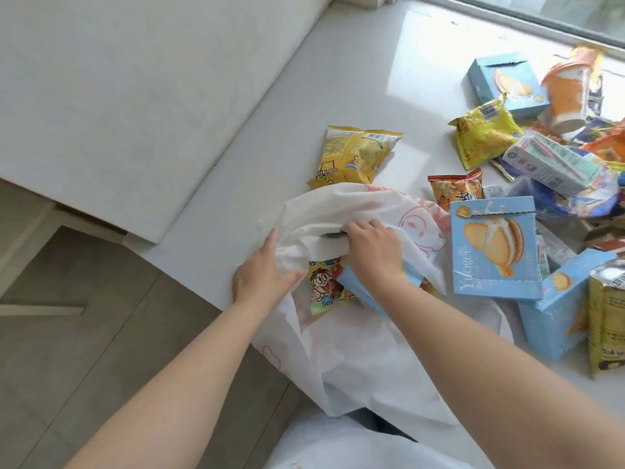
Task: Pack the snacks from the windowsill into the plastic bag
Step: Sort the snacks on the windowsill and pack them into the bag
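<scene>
While the left hand grips the plastic bag's rim, fingers curled over it, the right hand pinches the far edge — mouth held wide on the windowsill. Inside lie a cartoon packet and a blue box (partly hidden); other snacks lie just beside the bag, to its right.

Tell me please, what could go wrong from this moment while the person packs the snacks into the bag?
1. The plastic bag hangs partly over the windowsill edge, so the cartoon snack packet inside might slide out toward the floor.
2. The right hand pushes a blue box with hard corners in; thin plastic may tear.
3. The left hand holds only one side of the opening, which could fold shut.
</scene>
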Available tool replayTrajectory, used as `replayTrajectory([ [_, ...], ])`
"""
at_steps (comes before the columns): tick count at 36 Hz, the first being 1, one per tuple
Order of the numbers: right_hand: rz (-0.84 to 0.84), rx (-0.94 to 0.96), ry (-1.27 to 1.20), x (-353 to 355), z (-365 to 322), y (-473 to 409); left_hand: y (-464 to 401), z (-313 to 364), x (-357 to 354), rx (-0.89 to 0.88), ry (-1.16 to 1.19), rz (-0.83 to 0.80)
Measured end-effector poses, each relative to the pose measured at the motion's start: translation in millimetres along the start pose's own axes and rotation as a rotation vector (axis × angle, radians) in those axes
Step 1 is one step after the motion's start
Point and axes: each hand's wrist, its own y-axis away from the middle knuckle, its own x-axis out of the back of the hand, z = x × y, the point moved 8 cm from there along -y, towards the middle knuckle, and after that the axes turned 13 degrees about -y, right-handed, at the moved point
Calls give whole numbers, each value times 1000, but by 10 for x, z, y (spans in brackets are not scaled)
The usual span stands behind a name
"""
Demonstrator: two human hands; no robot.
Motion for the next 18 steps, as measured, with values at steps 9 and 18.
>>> replayTrajectory([
  [9, 36, 348, -219, -29, -269, 749, -231, -131, 473, 114, 315, 219],
  [18, -15, 358, -136, -116, -114, 837, -308, -304, 749, 222, 665, 205],
])
